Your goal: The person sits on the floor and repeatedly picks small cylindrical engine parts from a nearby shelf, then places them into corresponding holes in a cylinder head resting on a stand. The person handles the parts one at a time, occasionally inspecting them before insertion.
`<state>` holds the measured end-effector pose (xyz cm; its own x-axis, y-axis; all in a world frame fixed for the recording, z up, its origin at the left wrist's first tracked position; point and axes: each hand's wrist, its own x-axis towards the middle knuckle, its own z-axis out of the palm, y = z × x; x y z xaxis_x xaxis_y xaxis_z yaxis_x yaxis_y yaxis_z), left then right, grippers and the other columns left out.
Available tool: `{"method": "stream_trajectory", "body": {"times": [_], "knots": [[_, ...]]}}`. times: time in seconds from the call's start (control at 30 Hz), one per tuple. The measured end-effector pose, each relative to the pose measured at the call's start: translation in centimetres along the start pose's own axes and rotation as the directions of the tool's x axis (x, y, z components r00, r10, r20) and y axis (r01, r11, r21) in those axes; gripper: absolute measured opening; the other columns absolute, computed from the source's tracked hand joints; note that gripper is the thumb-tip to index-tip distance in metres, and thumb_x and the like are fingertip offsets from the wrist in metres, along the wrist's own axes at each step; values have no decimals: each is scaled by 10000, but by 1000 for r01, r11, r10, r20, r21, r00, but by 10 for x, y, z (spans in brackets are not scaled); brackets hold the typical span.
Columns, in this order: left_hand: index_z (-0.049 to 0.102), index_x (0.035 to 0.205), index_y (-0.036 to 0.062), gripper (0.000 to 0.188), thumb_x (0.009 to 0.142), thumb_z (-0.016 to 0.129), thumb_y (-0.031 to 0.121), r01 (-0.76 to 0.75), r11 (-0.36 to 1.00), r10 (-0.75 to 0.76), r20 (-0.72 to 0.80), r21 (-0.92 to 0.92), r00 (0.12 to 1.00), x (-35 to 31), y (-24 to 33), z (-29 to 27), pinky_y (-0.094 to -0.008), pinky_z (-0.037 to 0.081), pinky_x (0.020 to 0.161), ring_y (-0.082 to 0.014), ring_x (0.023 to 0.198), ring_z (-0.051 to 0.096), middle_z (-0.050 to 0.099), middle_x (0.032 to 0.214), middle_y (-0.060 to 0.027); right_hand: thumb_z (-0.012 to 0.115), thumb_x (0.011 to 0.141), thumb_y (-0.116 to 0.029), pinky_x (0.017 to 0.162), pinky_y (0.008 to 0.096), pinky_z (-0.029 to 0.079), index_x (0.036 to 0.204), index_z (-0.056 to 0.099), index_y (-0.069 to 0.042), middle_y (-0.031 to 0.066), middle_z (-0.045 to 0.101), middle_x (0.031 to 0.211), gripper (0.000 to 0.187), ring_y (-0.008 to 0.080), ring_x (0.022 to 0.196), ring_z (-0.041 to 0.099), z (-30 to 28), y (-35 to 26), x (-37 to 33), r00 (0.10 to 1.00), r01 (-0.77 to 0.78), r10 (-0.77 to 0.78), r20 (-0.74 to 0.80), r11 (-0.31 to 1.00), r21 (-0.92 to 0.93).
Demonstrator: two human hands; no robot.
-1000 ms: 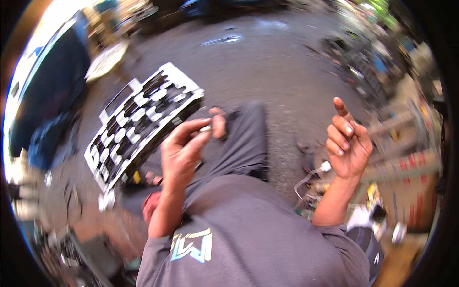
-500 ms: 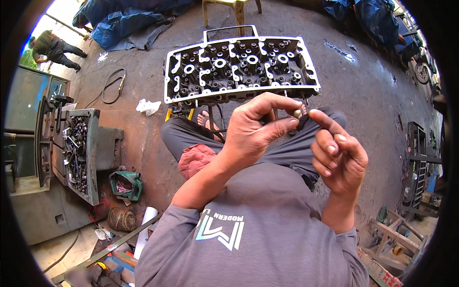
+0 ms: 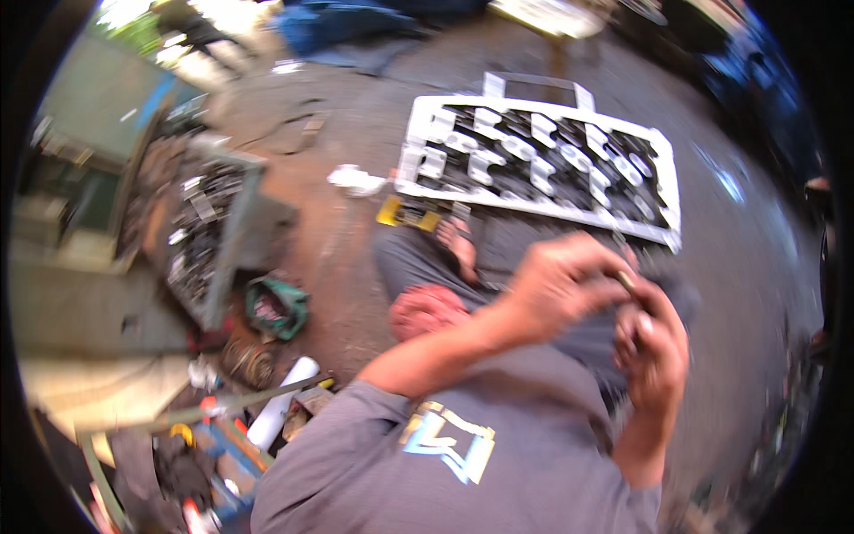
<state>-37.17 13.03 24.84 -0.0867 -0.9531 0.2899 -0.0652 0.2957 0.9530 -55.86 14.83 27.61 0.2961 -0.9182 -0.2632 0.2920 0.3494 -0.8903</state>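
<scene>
My left hand (image 3: 565,289) pinches a small olive-coloured, stubby piece (image 3: 628,283) between thumb and forefinger; motion blur hides its exact kind. Close against it is my right hand (image 3: 654,347), its forefinger reaching up to the piece and its other fingers curled. Whether the right hand grips anything is too smeared to tell. Beyond both hands, an engine cylinder head (image 3: 543,165) stands in front of my knees, with a pale machined rim and dark valve gear inside. A red rag (image 3: 427,311) lies on my lap, below the left forearm.
At the left is a metal tray (image 3: 253,209) heaped with dark and shiny metal parts. A green container (image 3: 276,307) and a white roll (image 3: 283,405) lie nearer me. White crumpled material (image 3: 356,181) is on the floor. A blue tarp (image 3: 347,31) and a person (image 3: 191,27) are farther off.
The head view has swung, shifting the scene rightward and tilting it. My hands have come together, the right forefinger now up against the small piece. The picture has become blurred.
</scene>
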Motion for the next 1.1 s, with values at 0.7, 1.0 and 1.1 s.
{"method": "stream_trajectory", "body": {"times": [0.7, 1.0, 1.1], "knots": [[665, 1001, 83, 209, 798, 701, 119, -274, 814, 250, 119, 513, 961, -10, -39, -50, -329, 550, 644, -227, 797, 662, 660, 914, -71, 542, 901, -212, 420, 230, 367, 1104, 570, -27, 5, 485, 683, 275, 90, 518, 427, -48, 43, 74, 919, -386, 338, 202, 875, 293], [692, 951, 30, 182, 797, 723, 122, 169, 664, 93, -305, 729, 948, 47, -73, -228, -338, 511, 744, -240, 834, 654, 673, 906, -110, 540, 938, -126, 517, 184, 385, 1176, 592, -44, -9, 548, 778, 257, 40, 588, 456, -210, 83, 107, 612, -43, -376, -696, 863, -503], [680, 961, 73, 195, 801, 703, 183, 118, 536, 28, -158, 836, 987, 80, -98, -250, -384, 513, 750, -295, 862, 647, 655, 930, -91, 524, 921, -120, 485, 183, 371, 1124, 615, -55, -11, 543, 746, 232, 39, 561, 450, -230, 105, 113, 564, -23, -383, -731, 878, -477]]}}
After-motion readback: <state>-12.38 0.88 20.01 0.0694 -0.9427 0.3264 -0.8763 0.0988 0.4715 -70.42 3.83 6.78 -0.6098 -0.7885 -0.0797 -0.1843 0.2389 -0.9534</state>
